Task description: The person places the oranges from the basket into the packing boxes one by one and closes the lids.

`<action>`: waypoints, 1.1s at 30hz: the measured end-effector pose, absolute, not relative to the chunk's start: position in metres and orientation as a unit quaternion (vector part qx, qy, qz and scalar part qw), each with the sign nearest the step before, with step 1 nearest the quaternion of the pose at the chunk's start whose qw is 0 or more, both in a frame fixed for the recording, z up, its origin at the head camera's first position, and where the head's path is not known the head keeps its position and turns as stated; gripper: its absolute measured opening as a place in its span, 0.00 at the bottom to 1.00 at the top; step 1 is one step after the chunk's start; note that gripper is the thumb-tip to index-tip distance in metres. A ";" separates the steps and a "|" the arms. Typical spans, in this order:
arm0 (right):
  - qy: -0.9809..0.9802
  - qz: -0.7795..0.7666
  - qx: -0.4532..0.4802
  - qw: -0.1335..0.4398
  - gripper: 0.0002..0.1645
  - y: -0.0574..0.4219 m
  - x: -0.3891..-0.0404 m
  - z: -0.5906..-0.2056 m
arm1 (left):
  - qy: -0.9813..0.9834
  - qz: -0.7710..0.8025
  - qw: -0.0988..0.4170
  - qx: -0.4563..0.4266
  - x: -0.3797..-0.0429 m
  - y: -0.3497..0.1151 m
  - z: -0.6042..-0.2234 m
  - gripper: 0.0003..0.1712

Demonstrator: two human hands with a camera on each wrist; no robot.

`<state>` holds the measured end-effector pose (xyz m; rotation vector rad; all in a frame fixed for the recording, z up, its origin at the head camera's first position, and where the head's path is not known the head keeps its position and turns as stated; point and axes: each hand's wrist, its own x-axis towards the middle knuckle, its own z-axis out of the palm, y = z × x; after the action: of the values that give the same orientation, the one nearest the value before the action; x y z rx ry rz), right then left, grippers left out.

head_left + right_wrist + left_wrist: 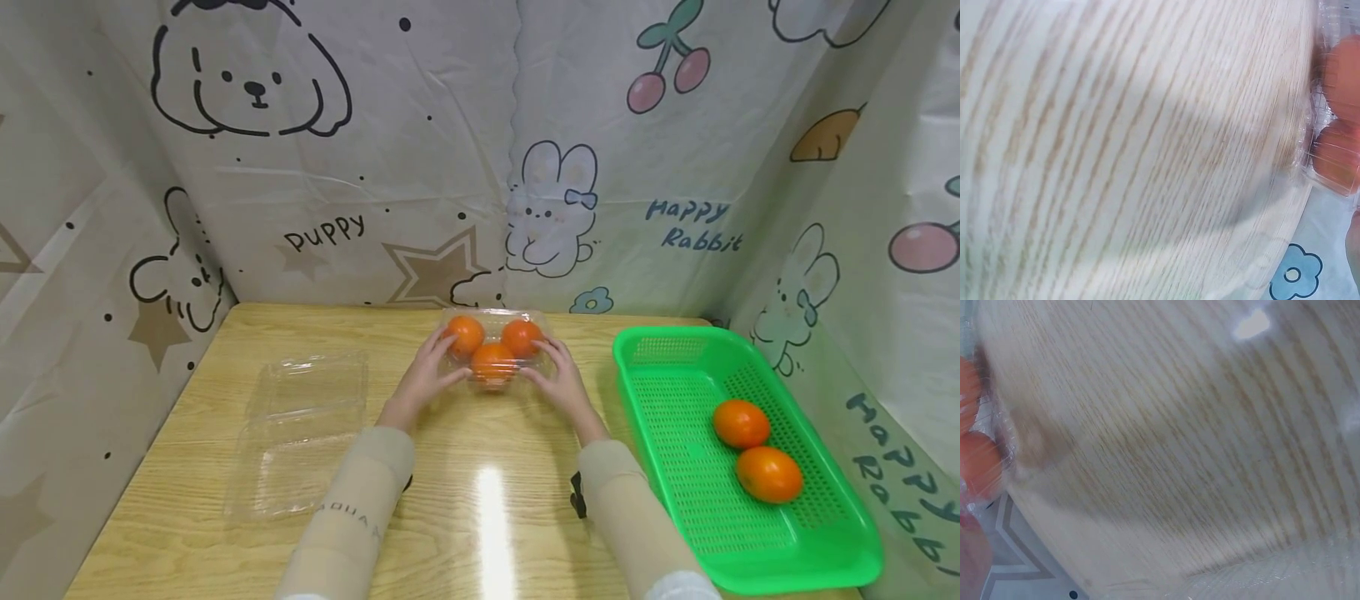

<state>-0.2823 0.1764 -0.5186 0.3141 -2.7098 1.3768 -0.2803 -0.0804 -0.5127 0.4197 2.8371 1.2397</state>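
A clear plastic clamshell box (pixel 489 317) stands near the back edge of the wooden table. Inside it are three oranges (pixel 493 363), two behind and one in front, seen through the plastic. My left hand (pixel 424 377) grips the box's left side, thumb towards the front. On the opposite side, my right hand (pixel 562 382) holds it the same way. The left wrist view catches part of the box with an orange (pixel 979 464) at its left edge. At the right edge of the right wrist view, an orange (pixel 1337 155) shows through the plastic wall.
A second clear clamshell box (pixel 296 454) lies open on the table to the left. To the right stands a green mesh basket (pixel 628 392) with two oranges (pixel 768 475) in it. A printed cloth (pixel 420 167) hangs behind the table and along both sides.
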 end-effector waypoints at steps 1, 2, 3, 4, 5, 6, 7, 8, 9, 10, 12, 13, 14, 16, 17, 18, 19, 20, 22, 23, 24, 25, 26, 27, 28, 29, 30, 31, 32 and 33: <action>-0.887 0.449 0.103 0.042 0.36 0.176 -0.283 -0.519 | 0.908 0.398 0.011 0.133 -0.281 -0.080 -0.513 0.42; -0.887 0.448 0.103 0.041 0.35 0.176 -0.285 -0.519 | 0.908 0.399 0.014 0.130 -0.282 -0.080 -0.513 0.42; -0.887 0.447 0.103 0.042 0.35 0.176 -0.286 -0.519 | 0.907 0.401 0.015 0.129 -0.282 -0.081 -0.513 0.42; -0.888 0.447 0.103 0.041 0.35 0.176 -0.287 -0.519 | 0.906 0.402 0.016 0.128 -0.283 -0.081 -0.513 0.42; -0.887 0.448 0.104 0.040 0.35 0.176 -0.288 -0.519 | 0.906 0.403 0.017 0.128 -0.283 -0.081 -0.512 0.42; -0.888 0.447 0.103 0.039 0.34 0.176 -0.288 -0.518 | 0.906 0.403 0.018 0.125 -0.283 -0.081 -0.512 0.43; -0.888 0.448 0.099 0.037 0.34 0.176 -0.289 -0.518 | 0.906 0.404 0.019 0.124 -0.284 -0.080 -0.512 0.43; -0.888 0.449 0.098 0.035 0.34 0.175 -0.289 -0.518 | 0.906 0.404 0.019 0.124 -0.284 -0.080 -0.511 0.43; -0.888 0.449 0.095 0.033 0.34 0.175 -0.289 -0.517 | 0.906 0.404 0.017 0.126 -0.284 -0.080 -0.511 0.42; -0.888 0.449 0.094 0.031 0.34 0.175 -0.290 -0.517 | 0.906 0.403 0.017 0.126 -0.285 -0.080 -0.511 0.42; -0.888 0.450 0.094 0.032 0.34 0.175 -0.290 -0.516 | 0.907 0.403 0.016 0.125 -0.286 -0.080 -0.511 0.42; -0.887 0.450 0.097 0.033 0.34 0.175 -0.290 -0.516 | 0.907 0.402 0.017 0.125 -0.286 -0.080 -0.510 0.42; -0.887 0.450 0.098 0.035 0.34 0.175 -0.290 -0.516 | 0.907 0.402 0.017 0.125 -0.286 -0.080 -0.510 0.42; -0.886 0.451 0.104 0.039 0.34 0.176 -0.291 -0.516 | 0.908 0.400 0.018 0.122 -0.287 -0.080 -0.510 0.43; -0.885 0.451 0.106 0.040 0.34 0.176 -0.291 -0.516 | 0.909 0.399 0.018 0.122 -0.287 -0.080 -0.510 0.43; -0.885 0.451 0.108 0.042 0.33 0.176 -0.291 -0.516 | 0.909 0.399 0.016 0.124 -0.287 -0.080 -0.511 0.43; -0.884 0.452 0.110 0.044 0.33 0.176 -0.291 -0.517 | 0.910 0.396 0.014 0.125 -0.288 -0.080 -0.511 0.43; -0.884 0.452 0.112 0.046 0.33 0.176 -0.291 -0.517 | 0.911 0.393 0.012 0.127 -0.289 -0.080 -0.511 0.43; -0.882 0.454 0.115 0.049 0.34 0.176 -0.292 -0.517 | 0.912 0.389 0.008 0.133 -0.290 -0.080 -0.512 0.42; -0.882 0.455 0.114 0.050 0.34 0.176 -0.292 -0.518 | 0.912 0.388 0.004 0.136 -0.290 -0.080 -0.513 0.42; -0.881 0.456 0.114 0.050 0.34 0.176 -0.292 -0.518 | 0.912 0.387 0.003 0.139 -0.290 -0.080 -0.513 0.42; -0.881 0.457 0.113 0.049 0.34 0.176 -0.292 -0.517 | 0.912 0.386 0.003 0.138 -0.291 -0.080 -0.513 0.42; -0.881 0.458 0.111 0.047 0.34 0.175 -0.291 -0.517 | 0.911 0.389 0.003 0.139 -0.291 -0.080 -0.514 0.42; -0.880 0.460 0.110 0.046 0.34 0.175 -0.291 -0.517 | 0.910 0.391 0.001 0.141 -0.290 -0.080 -0.514 0.42; -0.880 0.461 0.109 0.044 0.34 0.175 -0.291 -0.517 | 0.909 0.393 0.000 0.141 -0.290 -0.080 -0.514 0.42; -0.880 0.461 0.109 0.043 0.34 0.174 -0.291 -0.516 | 0.907 0.395 -0.001 0.143 -0.290 -0.080 -0.514 0.42; -0.880 0.460 0.109 0.042 0.34 0.174 -0.290 -0.516 | 0.906 0.398 -0.002 0.144 -0.290 -0.080 -0.514 0.42; -0.881 0.459 0.108 0.042 0.34 0.173 -0.290 -0.515 | 0.905 0.400 -0.007 0.148 -0.289 -0.080 -0.514 0.42; -0.882 0.458 0.108 0.041 0.34 0.172 -0.290 -0.515 | 0.903 0.401 -0.011 0.152 -0.289 -0.080 -0.514 0.42; -0.883 0.455 0.107 0.041 0.34 0.172 -0.289 -0.515 | 0.903 0.401 -0.014 0.156 -0.288 -0.080 -0.514 0.42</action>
<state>-0.2894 0.1718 -0.5146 0.3278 -2.7037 1.3930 -0.2882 -0.0804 -0.5143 0.4943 2.8610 1.2714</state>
